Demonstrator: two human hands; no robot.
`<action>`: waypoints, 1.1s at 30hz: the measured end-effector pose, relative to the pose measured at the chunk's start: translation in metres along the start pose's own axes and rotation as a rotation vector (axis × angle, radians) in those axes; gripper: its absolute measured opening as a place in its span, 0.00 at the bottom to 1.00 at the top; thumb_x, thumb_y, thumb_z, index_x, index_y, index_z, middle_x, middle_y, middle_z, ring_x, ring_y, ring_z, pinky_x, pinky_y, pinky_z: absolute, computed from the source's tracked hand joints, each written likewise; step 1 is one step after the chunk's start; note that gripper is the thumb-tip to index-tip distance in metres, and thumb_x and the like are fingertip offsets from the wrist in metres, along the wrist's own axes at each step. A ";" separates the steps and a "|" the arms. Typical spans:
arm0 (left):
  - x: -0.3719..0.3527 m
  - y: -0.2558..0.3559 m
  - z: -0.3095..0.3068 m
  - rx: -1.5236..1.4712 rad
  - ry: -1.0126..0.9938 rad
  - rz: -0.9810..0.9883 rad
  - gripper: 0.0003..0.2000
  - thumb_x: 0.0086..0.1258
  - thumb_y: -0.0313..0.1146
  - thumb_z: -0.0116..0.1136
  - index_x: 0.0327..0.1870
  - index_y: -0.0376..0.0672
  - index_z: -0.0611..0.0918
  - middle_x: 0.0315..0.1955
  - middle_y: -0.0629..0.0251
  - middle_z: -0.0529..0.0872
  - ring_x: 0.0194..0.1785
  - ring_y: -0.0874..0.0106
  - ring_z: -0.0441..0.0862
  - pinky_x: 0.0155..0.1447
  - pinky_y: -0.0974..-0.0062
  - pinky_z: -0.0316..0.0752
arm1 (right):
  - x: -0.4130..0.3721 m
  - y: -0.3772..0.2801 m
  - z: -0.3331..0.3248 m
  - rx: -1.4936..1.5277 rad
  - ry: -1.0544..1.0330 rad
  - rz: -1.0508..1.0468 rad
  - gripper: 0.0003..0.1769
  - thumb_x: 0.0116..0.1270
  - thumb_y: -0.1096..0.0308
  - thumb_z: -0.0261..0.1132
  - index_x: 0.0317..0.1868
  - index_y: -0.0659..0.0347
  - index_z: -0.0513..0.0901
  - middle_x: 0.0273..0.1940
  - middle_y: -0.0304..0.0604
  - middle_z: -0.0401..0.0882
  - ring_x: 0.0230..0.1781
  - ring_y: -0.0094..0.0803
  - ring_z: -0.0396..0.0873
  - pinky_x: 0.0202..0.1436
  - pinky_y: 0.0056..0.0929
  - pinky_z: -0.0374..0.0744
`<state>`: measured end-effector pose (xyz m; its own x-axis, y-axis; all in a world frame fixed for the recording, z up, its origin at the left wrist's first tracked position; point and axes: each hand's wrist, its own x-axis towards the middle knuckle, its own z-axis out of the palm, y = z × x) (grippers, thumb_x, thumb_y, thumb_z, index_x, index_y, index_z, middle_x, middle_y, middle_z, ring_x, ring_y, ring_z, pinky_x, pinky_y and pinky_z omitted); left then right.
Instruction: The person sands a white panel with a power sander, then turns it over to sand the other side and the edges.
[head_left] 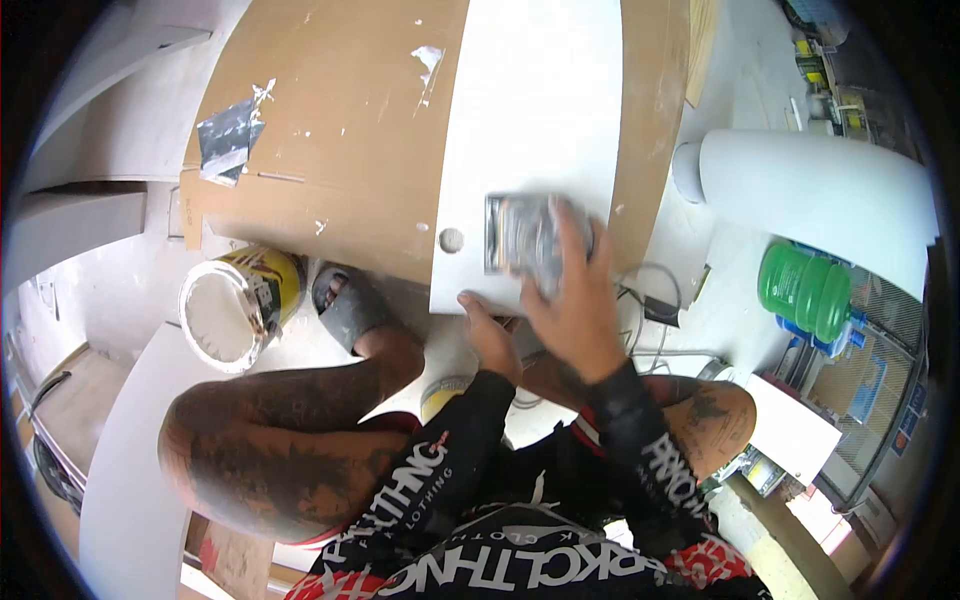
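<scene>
A long white board [535, 90] lies on brown cardboard, with a round hole near its close left corner. My right hand [578, 310] is closed over an electric sander [515, 235], which rests on the board beside the hole. Motion smears the sander and the fingertips. At the board's near edge, my left hand [490, 338] has its thumb on top, while its other fingers are hidden below the edge.
Cardboard [340, 80] with a grey scrap [228, 140] on it spreads under the board. A paint bucket [225, 315] is near my sandalled foot [350, 305]. Rightward are a loose cable [660, 280], a large white curved piece [800, 185] and a green water jug [800, 290].
</scene>
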<state>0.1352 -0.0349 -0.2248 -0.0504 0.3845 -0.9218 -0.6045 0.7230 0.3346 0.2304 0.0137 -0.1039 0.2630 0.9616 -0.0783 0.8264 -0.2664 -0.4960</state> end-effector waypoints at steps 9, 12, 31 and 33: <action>-0.006 0.001 0.016 0.019 0.044 0.031 0.30 0.80 0.53 0.56 0.68 0.36 0.66 0.61 0.52 0.77 0.58 0.61 0.80 0.62 0.59 0.78 | 0.100 0.024 -0.004 0.100 0.091 -0.069 0.50 0.59 0.68 0.71 0.81 0.45 0.59 0.68 0.64 0.59 0.60 0.59 0.77 0.63 0.47 0.80; -0.005 -0.003 0.020 0.004 0.078 0.076 0.30 0.81 0.51 0.55 0.70 0.36 0.65 0.62 0.51 0.76 0.61 0.61 0.79 0.63 0.60 0.77 | 0.180 0.047 -0.006 0.014 0.117 -0.120 0.52 0.59 0.62 0.71 0.82 0.45 0.55 0.67 0.63 0.63 0.59 0.58 0.79 0.64 0.47 0.79; 0.010 -0.022 0.019 0.061 0.193 0.238 0.31 0.80 0.52 0.54 0.68 0.32 0.67 0.58 0.51 0.79 0.56 0.63 0.82 0.57 0.63 0.79 | 0.340 0.142 -0.056 -0.158 0.112 -0.099 0.59 0.55 0.49 0.77 0.82 0.55 0.54 0.71 0.63 0.69 0.73 0.60 0.66 0.76 0.45 0.67; 0.006 -0.017 0.022 0.080 0.199 0.212 0.31 0.80 0.52 0.54 0.68 0.31 0.67 0.58 0.51 0.79 0.55 0.63 0.82 0.58 0.63 0.79 | 0.274 0.124 -0.055 -0.146 0.095 -0.045 0.58 0.56 0.51 0.77 0.82 0.55 0.54 0.70 0.64 0.69 0.73 0.60 0.65 0.76 0.45 0.67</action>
<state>0.1628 -0.0325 -0.2323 -0.3284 0.4168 -0.8476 -0.5001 0.6845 0.5304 0.4327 0.2402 -0.1392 0.2639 0.9642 0.0266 0.9003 -0.2363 -0.3656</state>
